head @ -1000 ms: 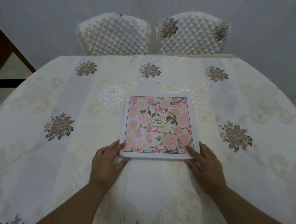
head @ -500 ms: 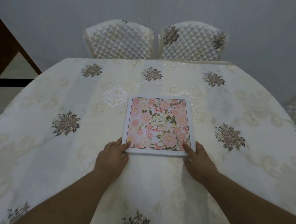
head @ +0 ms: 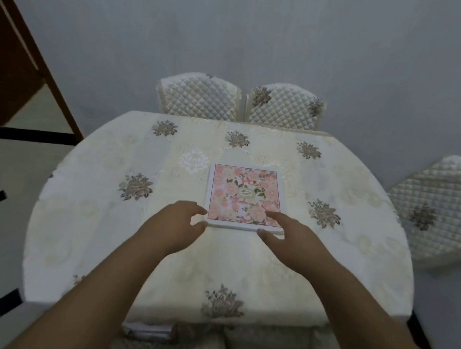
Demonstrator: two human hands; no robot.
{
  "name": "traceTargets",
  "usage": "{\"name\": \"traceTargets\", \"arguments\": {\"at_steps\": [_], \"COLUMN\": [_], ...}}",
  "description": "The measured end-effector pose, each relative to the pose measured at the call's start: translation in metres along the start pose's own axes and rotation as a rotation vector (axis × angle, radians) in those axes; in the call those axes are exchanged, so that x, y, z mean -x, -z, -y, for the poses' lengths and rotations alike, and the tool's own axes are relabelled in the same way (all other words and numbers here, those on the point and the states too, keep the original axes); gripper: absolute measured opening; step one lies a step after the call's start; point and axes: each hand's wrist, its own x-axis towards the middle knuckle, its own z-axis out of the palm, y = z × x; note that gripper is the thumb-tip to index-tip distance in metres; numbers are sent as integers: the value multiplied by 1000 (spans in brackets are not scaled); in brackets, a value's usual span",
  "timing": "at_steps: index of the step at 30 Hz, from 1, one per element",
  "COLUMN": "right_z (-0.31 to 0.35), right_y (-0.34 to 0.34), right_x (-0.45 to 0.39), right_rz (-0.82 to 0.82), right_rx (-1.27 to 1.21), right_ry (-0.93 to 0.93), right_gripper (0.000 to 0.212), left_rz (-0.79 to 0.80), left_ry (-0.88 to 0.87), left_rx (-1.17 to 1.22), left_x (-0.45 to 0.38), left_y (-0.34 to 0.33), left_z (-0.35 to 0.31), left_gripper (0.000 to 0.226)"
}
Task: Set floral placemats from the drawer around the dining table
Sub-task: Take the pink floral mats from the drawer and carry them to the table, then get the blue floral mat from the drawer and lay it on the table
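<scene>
Placemat: the floral placemat (head: pixel 245 197) lies flat near the middle of the desk (head: pixel 106 218), on its cream flowered cloth.
Left hand (head: pixel 178 220): fingers loosely spread at the mat's near left corner, holding nothing.
Right hand (head: pixel 292 233): fingers relaxed over the near right corner, gripping nothing.
Chairs: two quilted chairs (head: pixel 200 97) stand at the far side, another (head: pixel 440 205) on the right.

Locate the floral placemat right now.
In the head view the floral placemat lies flat mid-table on the tablecloth, just beyond the left hand and right hand.
</scene>
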Motion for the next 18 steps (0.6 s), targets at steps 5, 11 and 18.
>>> {"name": "traceTargets", "arguments": {"at_steps": [5,11,18], "right_z": [45,97,141], "right_y": [10,15,10], "right_x": [55,90,122], "right_rz": [-29,-102,65], "right_rx": [51,106,183], "right_ry": [89,296,620], "right_gripper": [64,57,57], "left_rz": [-135,-261,-466], "left_ry": [-16,33,337], "left_rx": [32,34,106], "left_x": [86,169,270], "left_y": [41,68,59], "left_z": [15,25,28], "left_gripper": [42,43,35]}}
